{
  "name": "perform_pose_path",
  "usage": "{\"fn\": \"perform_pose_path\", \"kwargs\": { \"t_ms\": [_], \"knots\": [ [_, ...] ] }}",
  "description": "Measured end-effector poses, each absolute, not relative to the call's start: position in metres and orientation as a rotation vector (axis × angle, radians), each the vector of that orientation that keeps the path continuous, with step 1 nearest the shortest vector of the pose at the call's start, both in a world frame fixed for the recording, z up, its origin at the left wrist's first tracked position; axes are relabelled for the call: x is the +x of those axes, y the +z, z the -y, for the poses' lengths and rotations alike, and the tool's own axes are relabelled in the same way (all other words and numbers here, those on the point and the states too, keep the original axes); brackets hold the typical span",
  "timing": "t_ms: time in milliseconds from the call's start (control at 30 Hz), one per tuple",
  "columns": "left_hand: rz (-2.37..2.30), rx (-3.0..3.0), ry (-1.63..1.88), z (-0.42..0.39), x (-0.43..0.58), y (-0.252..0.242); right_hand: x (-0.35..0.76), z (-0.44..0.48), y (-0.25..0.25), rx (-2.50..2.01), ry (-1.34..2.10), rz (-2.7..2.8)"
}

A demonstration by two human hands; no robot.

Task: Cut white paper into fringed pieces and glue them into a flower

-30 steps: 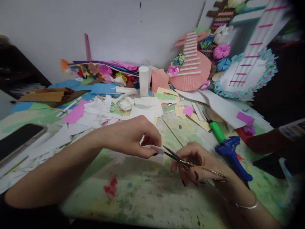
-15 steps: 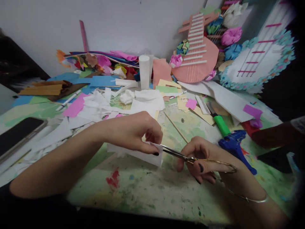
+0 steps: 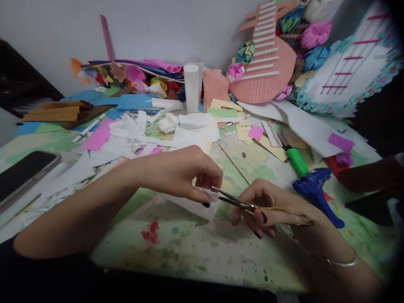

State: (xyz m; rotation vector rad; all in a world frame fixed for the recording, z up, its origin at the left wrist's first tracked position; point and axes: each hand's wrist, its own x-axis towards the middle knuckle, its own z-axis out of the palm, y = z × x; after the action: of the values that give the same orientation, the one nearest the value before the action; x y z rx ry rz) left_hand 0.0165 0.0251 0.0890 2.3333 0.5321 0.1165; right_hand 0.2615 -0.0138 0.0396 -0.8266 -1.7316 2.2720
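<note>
Pinched between the thumb and fingers of my left hand [image 3: 192, 174] is a folded piece of white paper [image 3: 192, 207], held just above the table. My right hand [image 3: 261, 208] grips a pair of scissors [image 3: 249, 207] with gold-coloured handles. The scissor blades are parted and point left, meeting the paper's right edge close to my left fingertips. Part of the paper is hidden under my left hand. Behind my right hand a thin wooden stick [image 3: 234, 163] lies on the table.
White paper scraps [image 3: 126, 136] and a phone [image 3: 27, 172] lie at left. A blue glue gun [image 3: 315, 189] and a green-handled knife [image 3: 296, 160] lie right. At the back stand a white roll [image 3: 191, 90] and a pink paper lute [image 3: 265, 73] against the wall.
The scissor blades have opened wider at the paper's edge. My left hand has shifted slightly right with the paper. The whole view has tilted a little.
</note>
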Motion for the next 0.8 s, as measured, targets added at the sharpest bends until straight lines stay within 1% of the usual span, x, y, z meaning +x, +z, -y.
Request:
{"fn": "perform_pose_path", "kwargs": {
  "t_ms": [267, 567, 800],
  "knots": [
    [-0.48, 2.335, 0.107, -0.021, 0.023, 0.081, 0.26, 0.015, 0.037, -0.817, 2.278, 1.76],
    [-0.538, 2.374, 0.063, -0.021, 0.03, 0.076, 0.259, 0.014, 0.035, -0.843, 2.259, 1.766],
    [-0.552, 2.391, 0.07, -0.021, 0.031, 0.074, 0.257, 0.013, 0.032, -0.986, 2.228, 1.82]
  ]
}}
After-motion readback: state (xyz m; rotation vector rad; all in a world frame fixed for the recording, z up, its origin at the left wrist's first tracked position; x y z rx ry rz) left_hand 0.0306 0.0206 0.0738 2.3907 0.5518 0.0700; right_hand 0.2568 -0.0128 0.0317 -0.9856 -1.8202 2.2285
